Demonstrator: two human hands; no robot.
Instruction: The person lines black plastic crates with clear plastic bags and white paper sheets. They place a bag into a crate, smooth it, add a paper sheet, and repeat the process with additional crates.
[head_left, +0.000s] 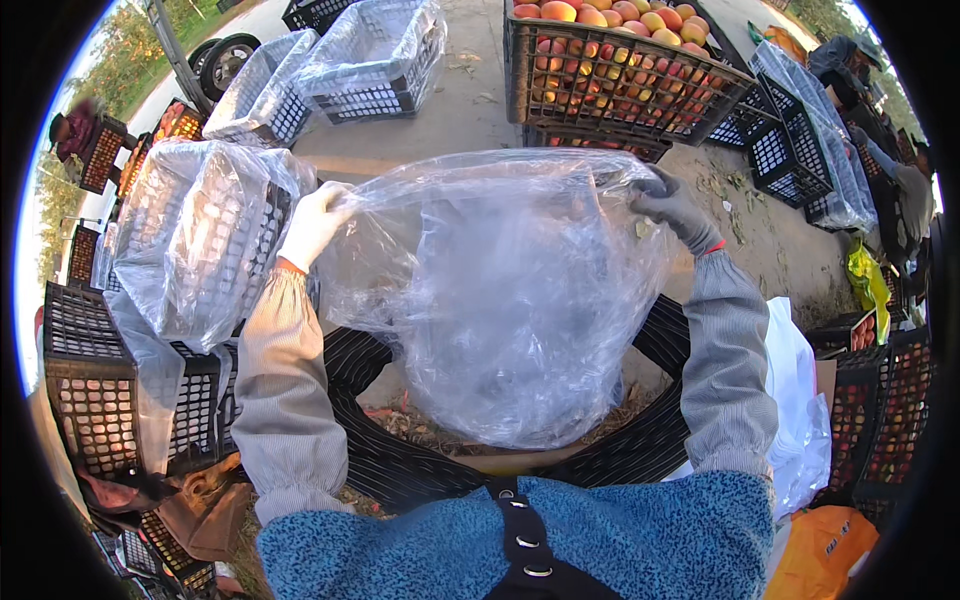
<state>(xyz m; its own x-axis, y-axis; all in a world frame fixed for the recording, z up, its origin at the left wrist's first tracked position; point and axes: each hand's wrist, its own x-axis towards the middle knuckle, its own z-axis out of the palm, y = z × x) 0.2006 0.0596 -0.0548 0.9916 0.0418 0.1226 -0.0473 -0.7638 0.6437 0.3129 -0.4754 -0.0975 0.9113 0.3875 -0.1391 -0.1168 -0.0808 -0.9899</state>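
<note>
A large clear plastic bag (517, 315) hangs spread out between my hands, above my lap. My left hand (319, 221), in a white glove, pinches its upper left edge. At the bag's upper right, my right hand (675, 206), in a grey glove, grips the gathered rim. Just left of my left hand stands a black plastic crate covered by clear film (202, 232). Beyond the bag, a black crate (622, 82) is heaped with red and yellow apples (652, 22) and rests on another crate. What lies behind the bag is mostly hidden.
Film-lined crates (367, 75) stand at the upper left. Stacked crates (94, 405) are close on my left; more fruit crates (877, 420) stand on my right, near white sheets (787, 405) and an orange bag (821, 555). People are at the far left (79, 135) and right (911, 187).
</note>
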